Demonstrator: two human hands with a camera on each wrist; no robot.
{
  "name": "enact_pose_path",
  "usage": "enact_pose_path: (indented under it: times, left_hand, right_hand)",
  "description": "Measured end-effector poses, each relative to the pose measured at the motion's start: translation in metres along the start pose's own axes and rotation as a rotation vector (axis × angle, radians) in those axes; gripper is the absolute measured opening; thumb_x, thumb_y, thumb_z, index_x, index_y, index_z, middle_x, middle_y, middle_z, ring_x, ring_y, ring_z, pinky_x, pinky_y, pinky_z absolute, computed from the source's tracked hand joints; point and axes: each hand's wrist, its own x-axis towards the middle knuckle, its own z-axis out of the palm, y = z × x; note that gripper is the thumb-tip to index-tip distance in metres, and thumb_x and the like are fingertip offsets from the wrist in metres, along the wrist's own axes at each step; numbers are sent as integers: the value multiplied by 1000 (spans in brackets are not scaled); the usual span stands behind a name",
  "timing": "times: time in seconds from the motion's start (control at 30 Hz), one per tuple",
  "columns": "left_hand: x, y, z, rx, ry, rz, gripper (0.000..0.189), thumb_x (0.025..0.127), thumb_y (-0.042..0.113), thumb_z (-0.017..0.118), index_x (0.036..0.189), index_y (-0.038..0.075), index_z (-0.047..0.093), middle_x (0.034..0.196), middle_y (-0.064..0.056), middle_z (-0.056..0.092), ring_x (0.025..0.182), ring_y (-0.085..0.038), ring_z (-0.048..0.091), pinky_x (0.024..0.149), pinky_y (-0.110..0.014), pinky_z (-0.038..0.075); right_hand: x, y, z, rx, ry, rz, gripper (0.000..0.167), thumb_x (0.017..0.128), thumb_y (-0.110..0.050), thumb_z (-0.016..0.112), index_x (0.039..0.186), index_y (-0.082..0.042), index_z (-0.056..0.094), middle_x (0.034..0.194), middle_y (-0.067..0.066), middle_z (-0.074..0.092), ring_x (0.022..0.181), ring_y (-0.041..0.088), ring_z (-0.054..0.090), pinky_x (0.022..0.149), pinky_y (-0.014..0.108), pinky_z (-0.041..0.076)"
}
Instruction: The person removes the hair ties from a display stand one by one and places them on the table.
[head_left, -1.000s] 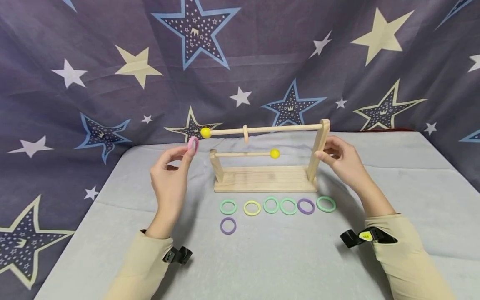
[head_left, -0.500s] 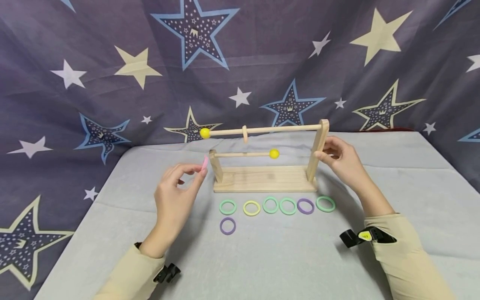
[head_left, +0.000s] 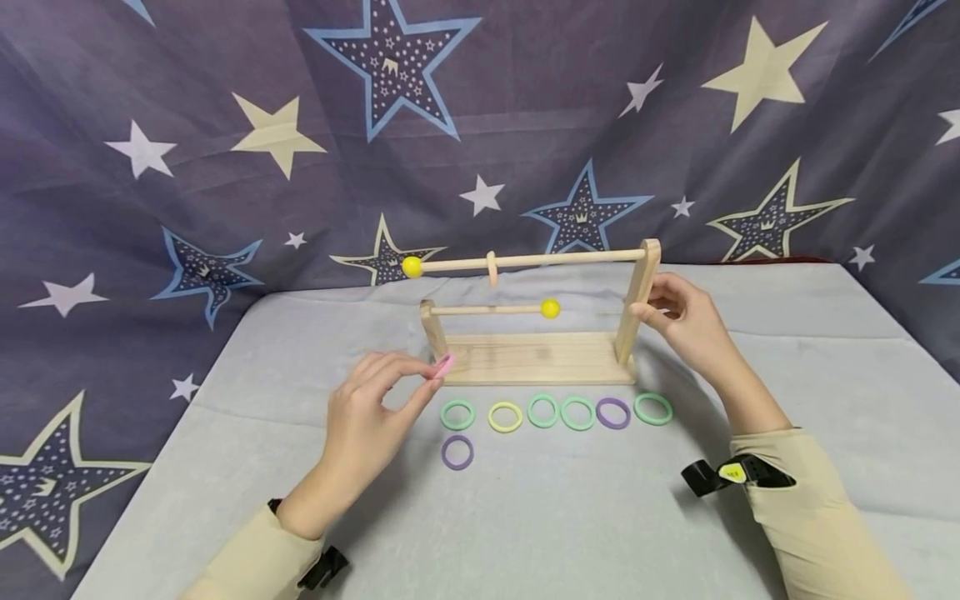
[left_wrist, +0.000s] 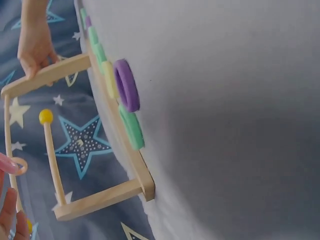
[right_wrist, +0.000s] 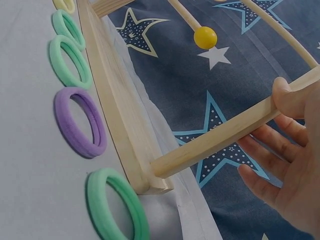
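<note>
My left hand [head_left: 375, 408] pinches a pink hair tie [head_left: 446, 365] between thumb and fingers, in front of the lower left corner of a wooden stand [head_left: 532, 358]. My right hand [head_left: 686, 321] grips the stand's tall right upright [right_wrist: 220, 135], thumb on the near side. Two rods reach out from the uprights, each tipped with a yellow ball [head_left: 551, 308]. On the upper rod [head_left: 577, 258] hangs a peach-coloured ring [head_left: 492, 268]. The lower rod [head_left: 487, 310] carries no ring.
In front of the base lies a row of hair ties: several green [head_left: 577, 413], one yellow [head_left: 505, 417] and one purple [head_left: 612, 412]. Another purple hair tie [head_left: 457, 452] lies nearer. Behind the grey-covered table [head_left: 555, 525] hangs a star-patterned cloth [head_left: 525, 100].
My left hand has moved down and to the right with the pink hair tie, from beside the upper rod's ball to the base's left corner. My right hand has stayed on the upright.
</note>
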Motion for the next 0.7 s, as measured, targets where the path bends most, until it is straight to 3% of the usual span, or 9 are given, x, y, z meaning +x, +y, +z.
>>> enact_pose_path:
  times: [0.27, 0.47, 0.7]
  left_hand:
    - [-9, -1, 9, -2, -187, 91, 17, 78, 24, 85, 89, 24, 73, 93, 12, 72, 91, -11, 64, 76, -35, 53]
    - [-7, 1, 19, -102, -343, 177, 14, 81, 25, 82, 90, 26, 71, 92, 17, 68, 90, -5, 62, 74, -28, 52]
    - [-4, 3, 28, -116, -509, 229, 13, 82, 27, 81, 91, 30, 71, 95, 20, 66, 95, -1, 62, 76, -28, 52]
  right_hand:
    - [0, 1, 1, 16, 6, -10, 28, 95, -10, 68, 116, 6, 61, 95, 1, 68, 81, 3, 60, 74, 17, 47]
    - [-1, 0, -1, 9, 7, -10, 29, 95, -13, 68, 117, 6, 61, 96, 4, 68, 82, 4, 60, 75, 17, 47]
    - [0, -1, 0, 3, 6, -2, 28, 95, -10, 67, 117, 7, 60, 97, 10, 67, 83, 4, 59, 76, 18, 47]
